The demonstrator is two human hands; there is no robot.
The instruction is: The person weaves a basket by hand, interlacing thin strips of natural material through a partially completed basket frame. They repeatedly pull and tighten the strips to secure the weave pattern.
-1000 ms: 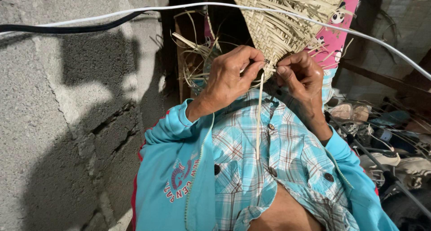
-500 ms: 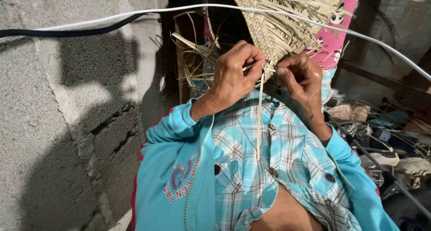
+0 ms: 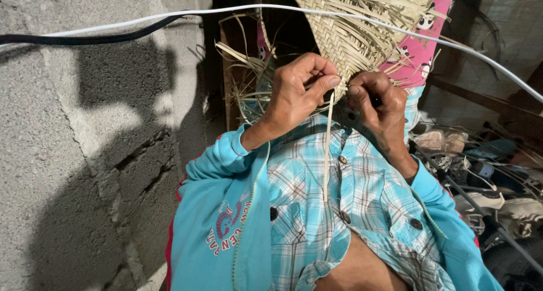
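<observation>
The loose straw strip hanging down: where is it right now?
In the head view, the strip hangs at centre, pinched by the left hand, beside the right hand, below the woven piece.

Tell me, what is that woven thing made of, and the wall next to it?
The woven piece looks like dried plant strips, maybe palm leaf or straw: pale tan, flat, matte bands crossing over and under, with loose ends sticking out. The left hand and right hand pinch one long strip. The wall looks like rough grey concrete block, with grainy faces and mortar joints.

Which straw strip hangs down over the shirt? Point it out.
The long pale strip, dropping straight from between the left hand and right hand; the others stick sideways.
</observation>
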